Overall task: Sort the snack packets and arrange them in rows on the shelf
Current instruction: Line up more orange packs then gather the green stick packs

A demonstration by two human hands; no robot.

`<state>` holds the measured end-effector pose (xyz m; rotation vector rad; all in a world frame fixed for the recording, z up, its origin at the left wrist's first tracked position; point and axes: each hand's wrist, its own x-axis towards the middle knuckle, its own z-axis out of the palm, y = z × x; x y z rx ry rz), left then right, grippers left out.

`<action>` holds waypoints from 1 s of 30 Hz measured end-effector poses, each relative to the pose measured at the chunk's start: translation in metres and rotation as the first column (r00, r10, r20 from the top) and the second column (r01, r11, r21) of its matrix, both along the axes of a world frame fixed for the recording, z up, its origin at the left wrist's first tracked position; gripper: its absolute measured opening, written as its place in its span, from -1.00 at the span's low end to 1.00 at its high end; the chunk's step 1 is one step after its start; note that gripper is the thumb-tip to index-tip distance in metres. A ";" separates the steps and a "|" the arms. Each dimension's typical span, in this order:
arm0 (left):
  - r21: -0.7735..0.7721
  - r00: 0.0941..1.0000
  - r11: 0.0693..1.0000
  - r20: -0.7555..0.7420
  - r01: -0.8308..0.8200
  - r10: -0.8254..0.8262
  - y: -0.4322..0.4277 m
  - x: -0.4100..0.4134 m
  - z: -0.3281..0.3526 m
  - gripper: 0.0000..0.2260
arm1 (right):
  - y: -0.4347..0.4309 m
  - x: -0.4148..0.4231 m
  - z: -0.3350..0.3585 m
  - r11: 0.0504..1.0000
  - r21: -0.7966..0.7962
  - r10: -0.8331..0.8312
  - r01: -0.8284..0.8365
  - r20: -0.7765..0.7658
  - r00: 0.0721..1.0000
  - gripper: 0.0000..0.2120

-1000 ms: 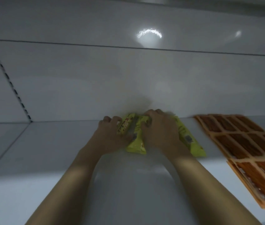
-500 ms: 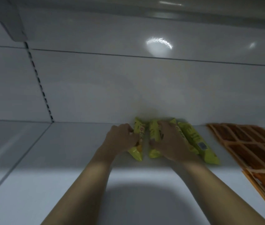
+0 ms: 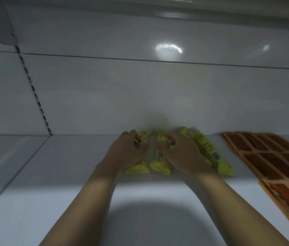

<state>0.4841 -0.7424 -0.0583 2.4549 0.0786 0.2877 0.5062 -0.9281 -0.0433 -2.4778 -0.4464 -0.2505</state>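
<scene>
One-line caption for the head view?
Left hand and right hand hold yellow packets on the shelf, orange packets alongside.

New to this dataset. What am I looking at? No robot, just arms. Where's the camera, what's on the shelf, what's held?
No machine here: a person works bare-handed, and the one camera sits on their head, looking forward and down, so both forearms reach in from the bottom. The surface is a white shelf. At its back lie yellow snack packets side by side; orange packets lie flat to the right. The left hand and right hand each rest on a yellow packet with fingers bent; blur hides whether they grip or only press.
</scene>
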 end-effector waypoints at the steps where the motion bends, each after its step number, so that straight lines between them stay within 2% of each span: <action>1: -0.005 1.000 1.000 -0.015 0.023 -0.023 -0.002 0.000 -0.001 -0.77 | 0.001 0.000 -0.002 0.999 -0.035 0.014 -0.015 -0.032 0.999 -0.64; 3: -0.022 0.998 0.998 -0.030 0.055 -0.055 -0.006 0.001 -0.003 -0.77 | 0.004 0.000 -0.007 0.998 -0.053 0.035 -0.038 -0.055 0.998 -0.62; 8: -0.073 0.999 0.996 -0.006 0.044 -0.045 -0.008 0.003 -0.006 -0.84 | 0.006 0.002 -0.005 0.996 -0.046 0.068 -0.075 -0.139 0.988 -0.36; 12: -0.095 1.000 0.995 0.019 0.015 -0.013 -0.010 0.003 -0.008 -0.80 | 0.002 0.004 -0.002 0.998 0.062 0.026 -0.014 -0.194 0.981 -0.43; 14: -0.079 0.999 0.997 0.044 0.008 -0.004 -0.012 0.003 -0.008 -0.75 | -0.001 0.005 -0.001 0.968 0.245 0.012 0.057 -0.271 0.963 -0.48; 16: -0.056 0.996 0.998 0.094 0.007 -0.002 -0.014 0.003 -0.007 -0.74 | -0.003 0.005 -0.001 0.848 0.519 0.127 0.111 -0.403 0.906 -0.51; 17: -0.059 0.993 0.998 0.117 0.013 -0.006 -0.014 0.003 -0.007 -0.75 | -0.002 0.005 -0.001 0.783 0.607 0.195 0.132 -0.442 0.876 -0.52; 19: -0.072 0.991 0.996 0.129 0.044 -0.034 -0.015 0.004 -0.008 -0.80 | -0.002 0.006 -0.001 0.744 0.652 0.244 0.146 -0.469 0.849 -0.54; 21: -0.060 0.994 0.994 0.059 0.094 -0.090 -0.017 0.004 -0.010 -0.73 | -0.002 0.007 -0.002 0.810 0.577 0.202 0.101 -0.437 0.876 -0.56; 25: 0.051 0.978 0.978 -0.055 0.204 -0.201 -0.019 0.000 -0.011 -0.58 | -0.005 0.006 -0.001 0.957 0.284 0.134 -0.059 -0.253 0.958 -0.57; 28: 0.121 0.974 0.969 -0.096 0.215 -0.205 -0.024 -0.001 -0.010 -0.50 | -0.011 0.004 0.005 0.986 0.018 0.169 -0.168 -0.141 0.975 -0.56; 30: 0.179 0.980 0.964 -0.069 0.199 -0.189 -0.032 -0.002 -0.012 -0.43 | -0.014 0.001 0.010 0.984 -0.038 0.175 -0.176 -0.028 0.984 -0.59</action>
